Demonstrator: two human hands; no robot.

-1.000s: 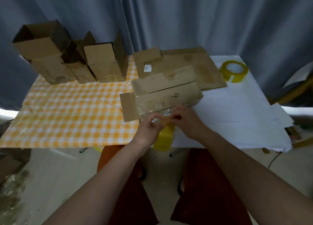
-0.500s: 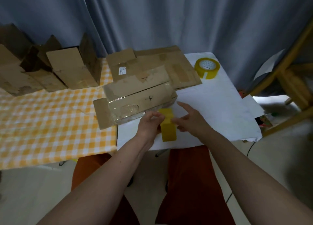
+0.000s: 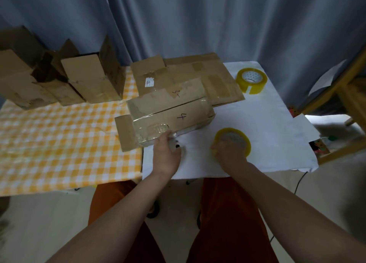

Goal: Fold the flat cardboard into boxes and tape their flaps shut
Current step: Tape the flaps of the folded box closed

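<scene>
Since half a second ago the yellow tape roll held between both hands has gone flat onto the white sheet under the right hand; the left hand has shifted to the flat cardboard stack.

Far left — folded boxes (image 3: pixel 90 80) stand upright with top flaps open, on the yellow-checked cloth (image 3: pixel 59 143) covering the left part of the surface.

Centre: stack of flat cardboard (image 3: pixel 170 112), top pieces marked "3" and "4", straddling the cloth edge and the white sheet (image 3: pixel 267 124). The near edge of piece "4" is wrapped in clear tape.

Left hand (image 3: pixel 166 153) rests palm-down on the white sheet, fingers loosely curled, fingertips touching the taped near edge of the stack. Whether it pinches a tape end — cannot tell.

Right hand (image 3: pixel 227 153) grips the near rim of the tape roll (image 3: pixel 233 140), which lies flat on the sheet, just right of the stack.

Second tape roll (image 3: pixel 251 80) sits on the sheet at back right, near the far end of the stack.
</scene>
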